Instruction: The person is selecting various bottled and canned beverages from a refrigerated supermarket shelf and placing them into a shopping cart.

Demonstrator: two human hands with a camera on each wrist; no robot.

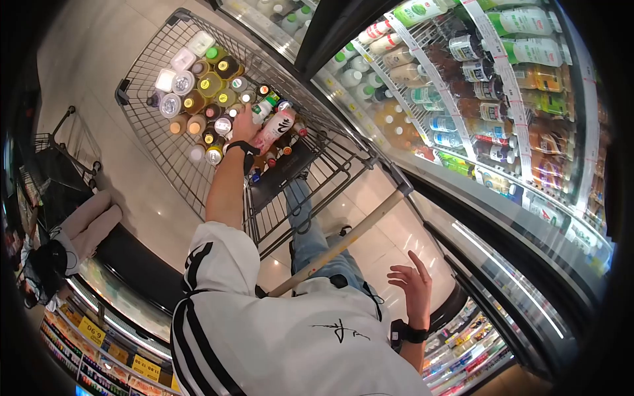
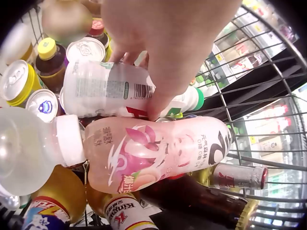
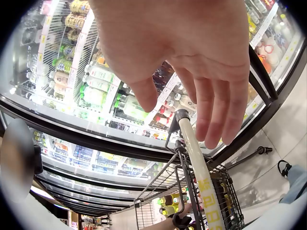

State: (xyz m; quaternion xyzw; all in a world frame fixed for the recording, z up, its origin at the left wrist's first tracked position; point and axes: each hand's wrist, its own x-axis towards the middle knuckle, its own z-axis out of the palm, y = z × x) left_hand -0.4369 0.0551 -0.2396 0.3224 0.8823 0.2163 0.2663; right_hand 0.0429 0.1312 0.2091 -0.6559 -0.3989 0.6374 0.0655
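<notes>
Curled round a white bottle (image 2: 105,88), with the thumb of the left hand (image 2: 158,43) on the side toward the pink bottle (image 2: 148,153) and the other fingers on the side away from it. Gripping narrow, then, at the white bottle's body, just beside the pink bottle and lying roughly along it. Past the thumb, also close to the pink bottle, a glimpse of a green cap (image 2: 199,98); impossible to tell whether on the same white bottle or on another.

Farther out, on the white bottle's side of the pink bottle: a yellow-capped bottle (image 2: 47,57) standing upright, near a yellow can (image 2: 17,84) and a can with a blue mark (image 2: 43,104) on its lid. On the opposite side of the pink bottle: a brown bottle (image 2: 206,201) with a gold cap, lying down, and a bottle with a white label (image 2: 129,213). Near the pink bottle's black-lettered end, a silver can (image 2: 237,176), tipped on its side.

All round the pink bottle, the wire of the cart (image 1: 155,142). Well apart from the pink bottle and outside the cart, the right hand (image 1: 413,287), loosely spread, thumb wide of the other fingers, holding nothing. Between the right hand and the pink bottle, the cart's pale handle (image 1: 343,244). Beyond the cart's side from the pink bottle, a lit fridge (image 1: 495,79) with rows of drinks on shelves.
</notes>
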